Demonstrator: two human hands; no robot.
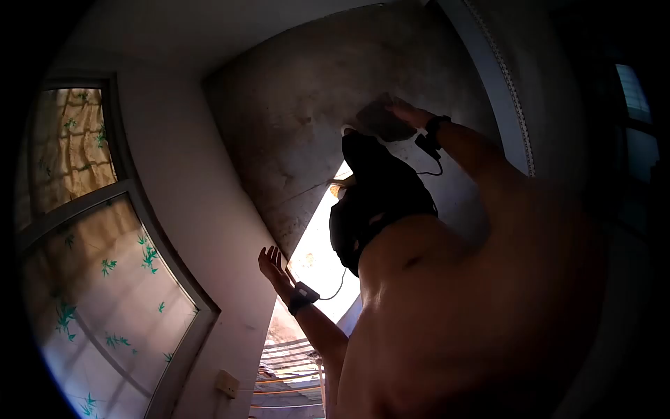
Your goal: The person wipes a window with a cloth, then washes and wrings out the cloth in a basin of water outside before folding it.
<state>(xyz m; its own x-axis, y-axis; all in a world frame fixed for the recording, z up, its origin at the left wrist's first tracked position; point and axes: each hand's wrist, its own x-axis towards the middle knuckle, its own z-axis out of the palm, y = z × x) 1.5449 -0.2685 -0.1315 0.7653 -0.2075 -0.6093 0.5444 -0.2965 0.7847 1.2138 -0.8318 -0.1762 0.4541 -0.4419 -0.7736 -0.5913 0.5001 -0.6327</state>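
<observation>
My right hand (pixel 403 110) reaches out at the upper right, wearing a black wrist strap with a small box and cable. Its fingers close on the edge of a dark, flat, limp-looking piece (pixel 384 121), possibly a cloth; the dim light hides its exact kind. My left hand (pixel 272 265) is raised beside the white wall, fingers apart and holding nothing. A black strap with a small device (pixel 303 297) and a cable sits on that wrist. My bare torso and black trousers (pixel 380 185) fill the middle, with a foot showing beyond them.
A stained grey floor (pixel 279 119) spreads beyond my legs. At left is a framed glass panel (pixel 132 300) with green leaf patterns, near a wall socket (pixel 227 384). A bright opening (pixel 317 244) with bars (pixel 289 377) below lies past my left arm.
</observation>
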